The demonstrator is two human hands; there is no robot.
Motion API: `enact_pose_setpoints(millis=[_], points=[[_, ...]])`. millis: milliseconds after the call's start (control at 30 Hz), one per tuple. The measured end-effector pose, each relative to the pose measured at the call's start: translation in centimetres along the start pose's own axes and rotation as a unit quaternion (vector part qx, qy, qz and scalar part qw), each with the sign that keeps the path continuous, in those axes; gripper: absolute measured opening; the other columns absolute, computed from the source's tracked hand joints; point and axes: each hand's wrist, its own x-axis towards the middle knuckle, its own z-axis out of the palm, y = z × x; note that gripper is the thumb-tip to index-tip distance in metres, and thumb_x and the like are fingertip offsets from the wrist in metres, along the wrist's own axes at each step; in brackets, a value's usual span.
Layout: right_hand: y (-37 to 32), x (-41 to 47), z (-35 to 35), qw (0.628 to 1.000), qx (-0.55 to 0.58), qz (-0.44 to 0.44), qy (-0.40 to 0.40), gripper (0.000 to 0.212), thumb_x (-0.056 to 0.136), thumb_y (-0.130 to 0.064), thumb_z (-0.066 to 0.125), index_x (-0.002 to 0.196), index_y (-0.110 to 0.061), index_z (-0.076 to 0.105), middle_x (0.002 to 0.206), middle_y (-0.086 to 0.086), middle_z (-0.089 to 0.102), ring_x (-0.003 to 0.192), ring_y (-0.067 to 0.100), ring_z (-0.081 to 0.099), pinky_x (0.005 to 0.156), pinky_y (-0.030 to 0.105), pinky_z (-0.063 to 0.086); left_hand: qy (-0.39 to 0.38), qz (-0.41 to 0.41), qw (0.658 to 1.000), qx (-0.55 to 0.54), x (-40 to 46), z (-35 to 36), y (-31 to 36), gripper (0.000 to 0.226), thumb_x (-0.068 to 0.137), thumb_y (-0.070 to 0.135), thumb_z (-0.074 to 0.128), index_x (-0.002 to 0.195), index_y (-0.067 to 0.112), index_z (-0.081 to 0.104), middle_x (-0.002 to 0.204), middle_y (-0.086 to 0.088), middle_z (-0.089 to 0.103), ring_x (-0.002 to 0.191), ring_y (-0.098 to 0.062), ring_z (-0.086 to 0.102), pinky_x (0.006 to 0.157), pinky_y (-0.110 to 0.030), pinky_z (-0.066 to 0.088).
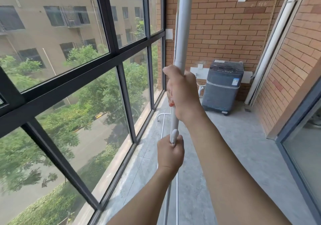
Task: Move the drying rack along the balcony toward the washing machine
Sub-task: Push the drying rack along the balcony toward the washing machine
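The drying rack (182,25) is a tall white metal pole that rises upright through the middle of the view, with thin white base tubes running along the floor below it. My right hand (182,92) is wrapped around the pole at mid height. Lower down, my left hand (170,151) grips the same pole just under a white plastic joint. The washing machine (222,87), dark grey and wrapped in clear film, stands at the far end of the balcony against the brick wall, well beyond the rack.
Dark-framed windows (121,54) line the left side, close to the rack. A brick wall (225,25) closes the far end. White pipes (271,42) run down the right corner. A glass door frame (295,129) is at the right. Grey concrete floor (234,146) lies between.
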Motion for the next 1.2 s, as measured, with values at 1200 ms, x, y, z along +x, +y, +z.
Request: enact_pose_setpoints(millis=[1200], points=[[5.4,16.0,-0.3,1.0,-0.007,0.0,-0.003,0.031,0.071,-0.036,0.06,0.054,-0.019,0.04,0.04,-0.009,0.031,0.039,0.016,0.028,0.042,0.025,0.026,0.013,0.012,1.0,0.026,15.0,6.2,-3.3,0.039,0.077,0.012,0.042,0.049,0.024,0.018,0.045,0.007,0.019,0.052,-0.016,0.018,0.048,-0.038,0.018]])
